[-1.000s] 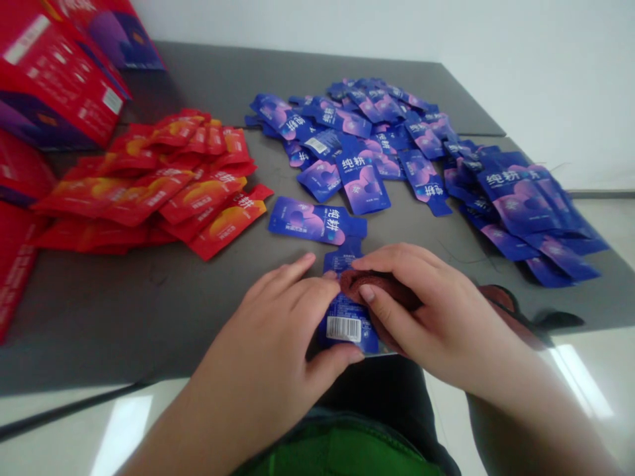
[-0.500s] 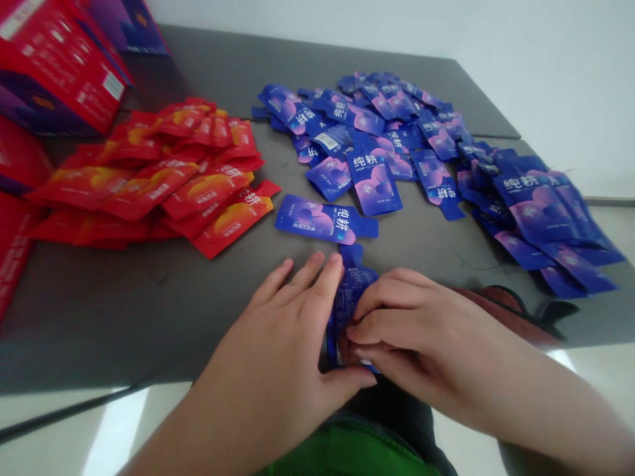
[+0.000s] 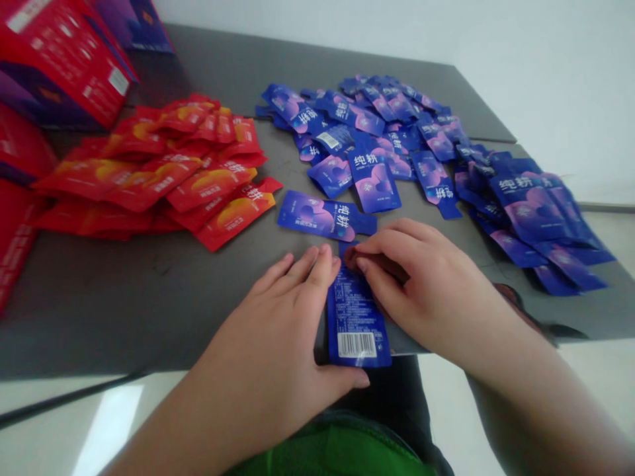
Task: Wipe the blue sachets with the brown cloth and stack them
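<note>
A blue sachet (image 3: 354, 311) lies back side up at the table's front edge, its barcode and small print showing. My left hand (image 3: 282, 324) rests flat along the sachet's left side, fingers stretched out and thumb reaching below its bottom edge. At the sachet's narrow top, my right hand (image 3: 409, 274) is closed, fingertips pinched together and pressed down. A small brownish patch shows at those fingertips; I cannot tell what it is. Just beyond lies another blue sachet (image 3: 317, 215), printed front up.
Red sachets (image 3: 173, 172) are heaped at left, beside red and purple boxes (image 3: 74, 59). Blue sachets (image 3: 367, 132) spread across the back middle, with a stacked pile (image 3: 536, 211) at right. A dark object (image 3: 516, 297) lies partly behind my right forearm on the grey table (image 3: 99, 311).
My right hand has moved up from the sachet's lower end to its narrow top, uncovering the barcode. The left hand stays almost in place.
</note>
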The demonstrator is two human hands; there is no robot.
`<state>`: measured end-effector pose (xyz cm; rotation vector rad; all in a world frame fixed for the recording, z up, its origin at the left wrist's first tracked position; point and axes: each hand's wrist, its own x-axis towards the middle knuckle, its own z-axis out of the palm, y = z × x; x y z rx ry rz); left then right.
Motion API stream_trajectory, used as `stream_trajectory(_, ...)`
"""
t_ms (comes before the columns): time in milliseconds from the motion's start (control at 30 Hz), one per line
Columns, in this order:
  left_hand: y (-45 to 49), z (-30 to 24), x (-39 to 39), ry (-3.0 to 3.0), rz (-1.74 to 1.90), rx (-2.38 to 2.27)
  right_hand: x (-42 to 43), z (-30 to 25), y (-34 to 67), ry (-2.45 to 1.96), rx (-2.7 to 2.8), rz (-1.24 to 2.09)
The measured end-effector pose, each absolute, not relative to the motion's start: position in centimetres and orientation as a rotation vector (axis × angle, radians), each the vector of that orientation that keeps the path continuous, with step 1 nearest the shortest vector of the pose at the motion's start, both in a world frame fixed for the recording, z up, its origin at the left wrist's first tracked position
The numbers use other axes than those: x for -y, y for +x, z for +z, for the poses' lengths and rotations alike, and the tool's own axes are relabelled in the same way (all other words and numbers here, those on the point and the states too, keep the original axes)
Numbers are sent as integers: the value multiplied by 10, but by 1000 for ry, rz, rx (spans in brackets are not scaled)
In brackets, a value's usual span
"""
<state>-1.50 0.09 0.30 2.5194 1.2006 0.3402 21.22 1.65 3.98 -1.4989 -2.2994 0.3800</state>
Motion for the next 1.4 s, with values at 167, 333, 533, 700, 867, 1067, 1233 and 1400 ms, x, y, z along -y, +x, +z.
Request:
stream_trajectory(167,-19,2,0,2515,334,-1130,11,60,214,-1074,2402,906)
stream_trajectory(333,-19,1,-2,2504,328,-1065,18,58,207,-1024,2481,1159)
stream_trajectory(533,-16,0,-3,2497,363,-1087,12,49,203,-1157,2509,972)
stream_trajectory(700,-15,-1,4,2575,372,-1088,-1,40,202,-1398,2393,684)
stream_trajectory(867,-10,-2,12,2642,394,-1095,-13,31,206,-1651,2164,434)
stream_trajectory(1067,-20,3,12,2712,609,-1061,-12,28,211,-1592,2046,416)
stream_trajectory(1233,-31,10,17,2446,1081,-1204,20,38,213,-1467,1510,168)
stream_trajectory(1400,10,7,11,2543,1358,-993,54,45,208,-1183,1162,1139)
